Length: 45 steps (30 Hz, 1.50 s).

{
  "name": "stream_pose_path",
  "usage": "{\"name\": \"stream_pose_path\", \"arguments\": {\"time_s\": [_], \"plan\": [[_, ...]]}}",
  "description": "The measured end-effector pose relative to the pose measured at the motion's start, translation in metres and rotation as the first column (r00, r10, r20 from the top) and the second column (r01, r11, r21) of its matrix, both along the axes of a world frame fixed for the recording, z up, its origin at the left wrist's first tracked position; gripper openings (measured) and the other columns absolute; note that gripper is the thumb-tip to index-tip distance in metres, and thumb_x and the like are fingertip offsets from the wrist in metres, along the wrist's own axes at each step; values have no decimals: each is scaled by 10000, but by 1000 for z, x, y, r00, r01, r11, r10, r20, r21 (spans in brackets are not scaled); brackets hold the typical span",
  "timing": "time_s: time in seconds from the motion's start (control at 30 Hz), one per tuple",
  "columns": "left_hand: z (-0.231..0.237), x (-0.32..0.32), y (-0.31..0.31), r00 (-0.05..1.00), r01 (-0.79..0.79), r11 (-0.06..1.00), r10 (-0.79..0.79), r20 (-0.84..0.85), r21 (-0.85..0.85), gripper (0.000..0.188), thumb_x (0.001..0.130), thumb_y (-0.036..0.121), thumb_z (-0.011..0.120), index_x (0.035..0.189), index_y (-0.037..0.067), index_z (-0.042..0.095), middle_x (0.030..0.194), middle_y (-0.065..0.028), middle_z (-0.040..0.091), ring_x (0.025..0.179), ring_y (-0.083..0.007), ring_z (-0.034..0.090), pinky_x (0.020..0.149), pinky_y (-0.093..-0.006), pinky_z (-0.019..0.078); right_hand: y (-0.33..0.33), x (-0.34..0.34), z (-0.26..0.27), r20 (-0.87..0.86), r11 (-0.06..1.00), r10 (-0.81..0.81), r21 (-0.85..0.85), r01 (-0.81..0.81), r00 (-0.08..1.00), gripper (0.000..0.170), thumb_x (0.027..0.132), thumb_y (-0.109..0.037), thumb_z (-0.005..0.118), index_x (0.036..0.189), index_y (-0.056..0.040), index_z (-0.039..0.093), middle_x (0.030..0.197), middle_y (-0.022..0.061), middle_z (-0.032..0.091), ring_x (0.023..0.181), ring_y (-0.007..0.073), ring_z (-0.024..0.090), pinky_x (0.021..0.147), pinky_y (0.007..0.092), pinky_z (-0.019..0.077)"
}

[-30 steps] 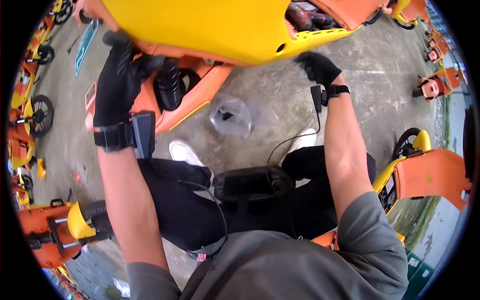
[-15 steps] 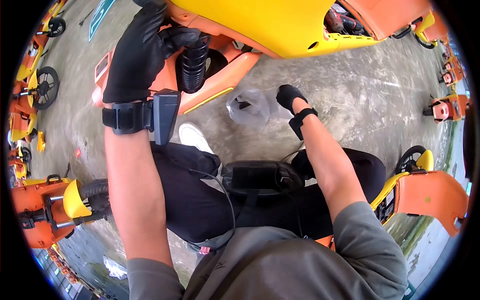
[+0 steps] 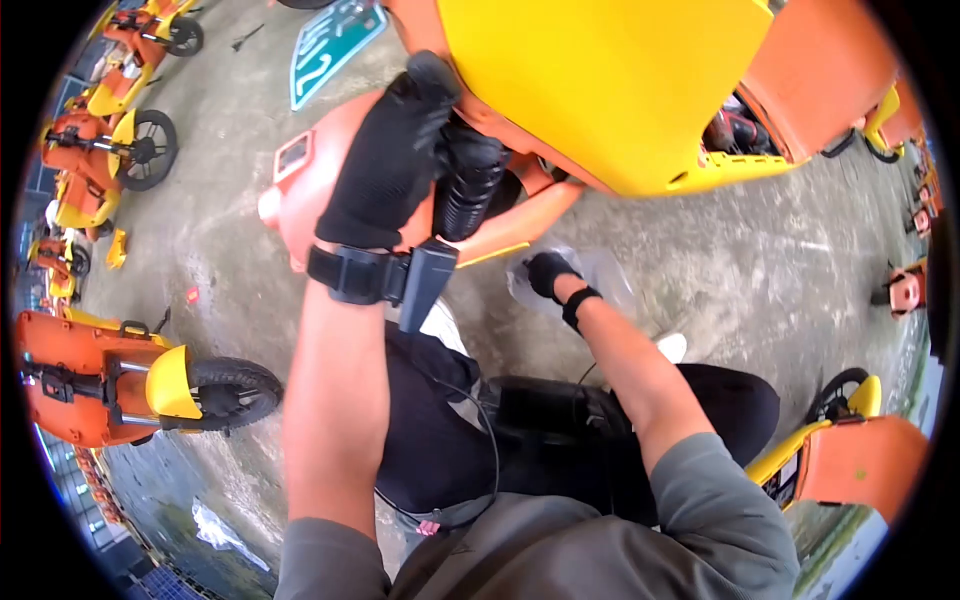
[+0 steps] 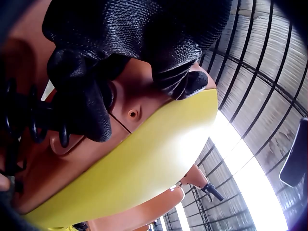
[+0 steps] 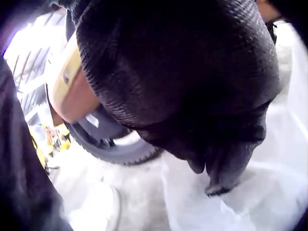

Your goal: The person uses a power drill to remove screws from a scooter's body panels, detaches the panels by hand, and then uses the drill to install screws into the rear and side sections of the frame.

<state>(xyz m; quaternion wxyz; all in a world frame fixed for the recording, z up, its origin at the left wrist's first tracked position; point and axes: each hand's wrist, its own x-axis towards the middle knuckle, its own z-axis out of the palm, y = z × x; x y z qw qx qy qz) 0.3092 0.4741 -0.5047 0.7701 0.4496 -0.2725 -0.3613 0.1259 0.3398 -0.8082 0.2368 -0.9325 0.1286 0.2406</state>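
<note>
My left hand (image 3: 385, 160), in a black glove, grips the lower edge of the orange and yellow body panel (image 3: 590, 90) of a bike. In the left wrist view its fingers curl against the orange trim (image 4: 144, 79), and the thumb lies beside the black coil spring (image 4: 33, 113). My right hand (image 3: 550, 275), gloved too, reaches down into a clear plastic bag (image 3: 610, 280) on the floor. Close up, its fingertips (image 5: 224, 178) point downward against the milky plastic (image 5: 269, 197). I cannot tell whether they hold anything.
An opening in the bike body shows a red and black tool (image 3: 735, 135). A green plate (image 3: 335, 50) lies beyond my left hand. Orange and yellow bikes stand at left (image 3: 150, 390) and right (image 3: 860, 460). White plastic (image 3: 225, 535) lies on the concrete floor.
My right hand has come down from beside the yellow panel, moving left to the bag. My left hand stays at the bike's panel edge while the view shifts.
</note>
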Motion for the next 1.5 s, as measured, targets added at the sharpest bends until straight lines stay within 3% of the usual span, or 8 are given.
{"name": "stream_pose_path", "arguments": {"time_s": [0.27, 0.33, 0.7, 0.77, 1.1, 1.17, 1.4, 1.5], "plan": [[38, -29, 2, 979, -199, 970, 192, 62, 137, 179, 942, 80, 538, 1073, -40, 565, 896, -121, 648, 745, -248, 668, 675, -281, 563, 24, -5, -7, 74, 958, -269, -82, 275, 960, 308, 895, -259, 473, 1077, -118, 676, 1120, 154, 645, 1044, 305, 621, 862, 411, 496], [40, -30, 5, 610, -442, 888, 194, 769, 126, 130, 880, 46, 588, 981, -33, 610, 826, -128, 654, 732, -246, 666, 642, -286, 533, 26, -6, -11, 152, 966, -197, -136, 218, 969, 265, 875, -234, 500, 1024, -114, 684, 1028, 142, 674, 943, 314, 653, 786, 416, 514], [25, -24, 9, 829, -267, 955, 160, 535, 127, 249, 934, 196, 589, 1075, -8, 556, 970, -50, 616, 836, -92, 576, 732, -218, 467, 31, -3, -10, -58, 970, -70, -238, 54, 996, 350, 924, -229, 421, 1198, -103, 599, 1212, 153, 601, 1097, 306, 583, 913, 409, 460], [20, -20, 7, 988, -126, 986, 115, 107, 107, 246, 932, 206, 593, 1059, -3, 566, 953, -47, 619, 830, -93, 578, 735, -220, 469, 26, -9, -33, 69, 987, -85, -129, 93, 994, 371, 927, -251, 404, 1215, -113, 593, 1229, 143, 596, 1113, 296, 578, 928, 404, 451], [29, -24, 2, 958, -214, 963, 174, 228, 163, 406, 913, 410, 611, 963, 8, 588, 772, -14, 610, 665, -67, 547, 591, -208, 440, 26, -25, -55, 303, 978, -142, -104, 181, 942, 272, 901, -196, 446, 1029, -89, 660, 1072, 169, 650, 989, 304, 628, 853, 414, 487], [44, -27, 9, 660, -370, 862, -19, 751, 348, 191, 857, -24, 543, 1048, -16, 553, 924, -97, 632, 855, -182, 628, 714, -250, 507, 24, -21, -53, 286, 974, -109, -159, 159, 952, 255, 891, -184, 457, 998, -85, 666, 1039, 171, 660, 951, 314, 639, 827, 423, 498], [27, -21, 7, 959, -164, 961, 102, 265, 223, 235, 858, -36, 542, 1092, -19, 540, 941, -103, 627, 871, -182, 630, 722, -255, 515, 25, -26, -54, 307, 975, -47, -191, 110, 951, 213, 867, -186, 487, 927, -85, 665, 948, 179, 668, 854, 329, 655, 738, 434, 513], [33, -24, 10, 682, -347, 899, 48, 729, 265, 220, 880, -38, 519, 1099, -26, 540, 970, -108, 624, 883, -172, 622, 744, -253, 517, 27, -25, -54, 348, 974, 12, -216, 67, 937, 190, 852, -155, 500, 887, -85, 673, 898, 174, 673, 823, 320, 664, 710, 429, 525]]}}
